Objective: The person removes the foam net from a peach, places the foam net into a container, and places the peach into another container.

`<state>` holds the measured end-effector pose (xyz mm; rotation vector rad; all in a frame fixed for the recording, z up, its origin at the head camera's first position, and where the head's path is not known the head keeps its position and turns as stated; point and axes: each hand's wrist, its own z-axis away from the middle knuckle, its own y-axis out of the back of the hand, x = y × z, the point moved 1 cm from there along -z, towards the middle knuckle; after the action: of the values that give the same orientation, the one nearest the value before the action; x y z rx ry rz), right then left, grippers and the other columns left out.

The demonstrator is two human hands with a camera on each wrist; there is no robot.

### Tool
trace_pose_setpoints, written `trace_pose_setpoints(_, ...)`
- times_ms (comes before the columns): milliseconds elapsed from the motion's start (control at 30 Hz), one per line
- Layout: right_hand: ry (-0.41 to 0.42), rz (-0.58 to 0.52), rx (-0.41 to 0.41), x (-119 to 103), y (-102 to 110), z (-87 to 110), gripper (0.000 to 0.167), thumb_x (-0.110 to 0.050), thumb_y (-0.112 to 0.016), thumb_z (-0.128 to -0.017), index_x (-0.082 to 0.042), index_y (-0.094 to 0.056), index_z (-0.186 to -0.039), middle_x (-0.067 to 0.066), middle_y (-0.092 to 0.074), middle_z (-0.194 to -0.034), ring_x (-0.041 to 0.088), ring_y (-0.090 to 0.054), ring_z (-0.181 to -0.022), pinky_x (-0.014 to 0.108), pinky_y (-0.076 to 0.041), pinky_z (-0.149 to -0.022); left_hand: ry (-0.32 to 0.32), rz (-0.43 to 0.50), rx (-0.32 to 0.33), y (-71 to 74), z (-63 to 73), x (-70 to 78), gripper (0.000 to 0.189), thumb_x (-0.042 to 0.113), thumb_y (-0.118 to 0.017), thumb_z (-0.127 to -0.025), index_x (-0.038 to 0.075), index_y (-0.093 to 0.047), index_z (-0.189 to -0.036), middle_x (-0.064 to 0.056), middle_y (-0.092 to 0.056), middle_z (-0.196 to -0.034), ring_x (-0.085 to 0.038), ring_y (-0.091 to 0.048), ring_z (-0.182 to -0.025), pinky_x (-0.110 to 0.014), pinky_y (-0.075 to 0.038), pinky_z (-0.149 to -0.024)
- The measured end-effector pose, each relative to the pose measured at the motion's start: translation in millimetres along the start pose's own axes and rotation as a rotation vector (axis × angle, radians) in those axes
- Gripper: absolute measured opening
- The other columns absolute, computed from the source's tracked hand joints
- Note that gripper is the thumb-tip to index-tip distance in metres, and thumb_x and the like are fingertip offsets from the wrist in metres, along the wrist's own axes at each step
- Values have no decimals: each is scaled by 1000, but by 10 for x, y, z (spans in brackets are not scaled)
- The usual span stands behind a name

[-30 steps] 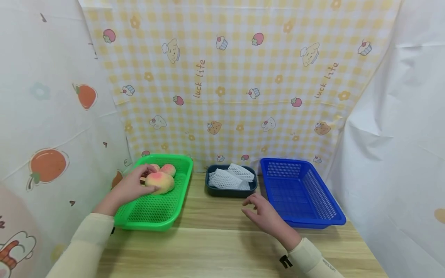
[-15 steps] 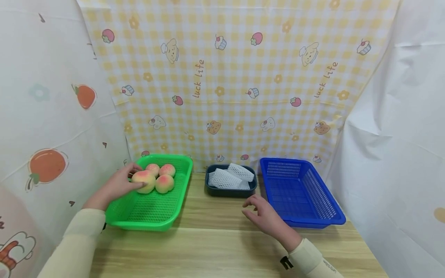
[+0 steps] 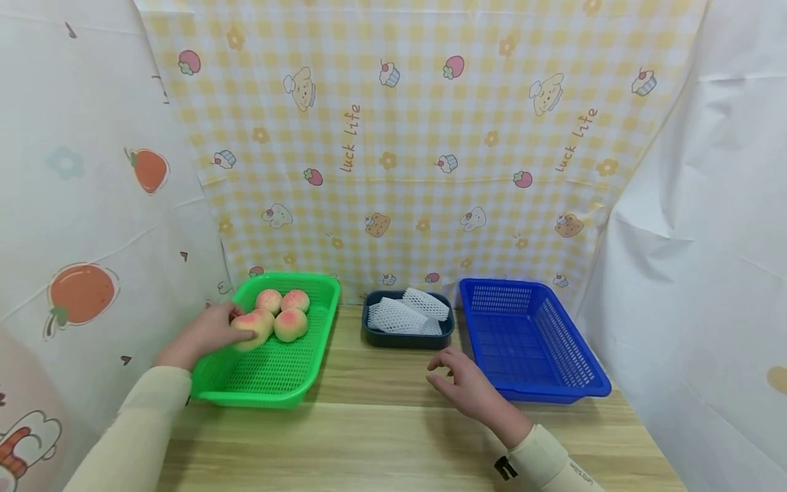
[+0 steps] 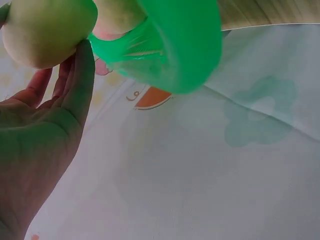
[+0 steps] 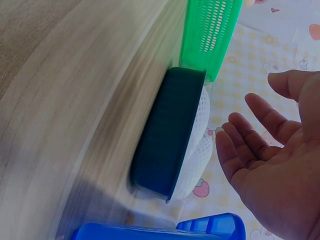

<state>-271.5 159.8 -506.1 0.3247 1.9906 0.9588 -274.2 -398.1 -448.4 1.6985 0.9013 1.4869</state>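
Note:
My left hand point(image 3: 205, 335) reaches over the left side of the green basket point(image 3: 310, 376) and holds a yellow-pink peach point(image 3: 244, 336) between thumb and fingers. In the left wrist view the fingertips sit against this peach point(image 4: 50, 30), with another peach point(image 4: 117, 17) just beyond it. Several more peaches point(image 3: 291, 324) lie close together toward the back of the basket. My right hand point(image 3: 470, 389) hovers over the table between the dark tray and the blue basket, its fingers loosely bent. Nothing is in its palm in the right wrist view.
White foam net sleeves point(image 3: 396, 316) lie in a small dark tray point(image 3: 406, 340) at the back middle. A blue basket point(image 3: 535, 393) stands on the right of the wooden table point(image 3: 369, 444). Printed cloth point(image 3: 393, 191) hangs behind and on both sides.
My left hand, with the peach, has moved left and slightly toward me within the green basket, uncovering the peach at the front right. My right hand has stayed about where it was.

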Motion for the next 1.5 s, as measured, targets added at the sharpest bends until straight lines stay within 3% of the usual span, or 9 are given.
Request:
trace_pose_setpoints(100, 5, -2, 3, -8, -7, -1, 9, -16, -77, -106, -12, -75, -113, -5, -66, -114, 31, -67, -105, 41, -59, -89, 3, -19, -7, -32, -24, -22, 55, 37, -89, -91, -8, -68, -116, -10, -73, -97, -27, -65, -87, -67, -45, -107)
trace_pose_setpoints(167, 1, -4, 0, -9, -14, 0, 8, -15, -77, -106, -12, -75, -113, -6, -65, -114, 31, -67, -105, 42, -59, -89, 10, -40, -17, -59, -32, -42, 53, 36, -88, -91, -8, -68, -113, -10, -73, -94, -29, -65, -88, -73, -36, -112)
trace_pose_setpoints(300, -16, 1, -9, 0, -31, 4, 8, -15, -77, -106, -13, -75, -113, -7, -64, -114, 28, -67, -105, 41, -59, -90, 59, -62, -70, -105, -12, -48, 51, 34, -87, -92, -5, -61, -111, -10, -69, -95, -28, -62, -87, -56, -51, -94)
trace_pose_setpoints(367, -21, 2, -10, 8, -40, 7, 8, -15, -77, -106, -14, -75, -113, -8, -65, -115, 27, -68, -106, 40, -59, -90, 82, -57, -96, -116, 7, -25, 51, 34, -86, -92, -3, -58, -112, -10, -67, -97, -27, -59, -86, -44, -51, -77)
trace_pose_setpoints(433, -23, -7, -13, 12, -45, 8, 8, -15, -77, -106, -13, -75, -113, -7, -65, -115, 28, -68, -108, 43, -59, -91, 91, -46, -114, -122, 16, -2, 50, 31, -87, -91, -3, -56, -112, -11, -65, -97, -28, -58, -86, -40, -49, -73)
trace_pose_setpoints(733, -15, -25, -18, -1, -54, 18, 8, -17, -77, -106, -14, -75, -112, -8, -65, -114, 21, -65, -107, 54, -60, -93, 103, -66, -157, -170, 3, -1, 43, 21, -87, -92, -3, -56, -110, -12, -62, -97, -29, -57, -88, -43, -51, -76)
trace_pose_setpoints(1133, -3, 1, -22, -9, -78, 57, 11, -15, -78, -105, -24, -73, -109, -9, -67, -115, 18, -65, -106, 48, -61, -90, 94, -72, -159, -234, -3, -33, 39, 17, -84, -91, -5, -59, -113, -17, -64, -103, -34, -59, -92, -52, -53, -83)
trace_pose_setpoints(1400, -16, 3, -56, -25, -66, 58, 5, -20, -76, -107, -18, -75, -111, -8, -67, -117, 22, -64, -108, 39, -58, -88, 88, -126, -152, -208, -43, 62, 28, 9, -80, -90, -3, -63, -108, -15, -64, -98, -32, -57, -87, -50, -51, -80)
trace_pose_setpoints(1500, -7, 12, -58, -13, -67, 51, 5, -21, -76, -107, -18, -75, -111, -9, -67, -117, 21, -64, -108, 37, -58, -88, 61, -162, -121, -185, -40, 107, 35, 14, -79, -95, -9, -65, -117, -24, -69, -108, -41, -64, -96, -56, -54, -86)
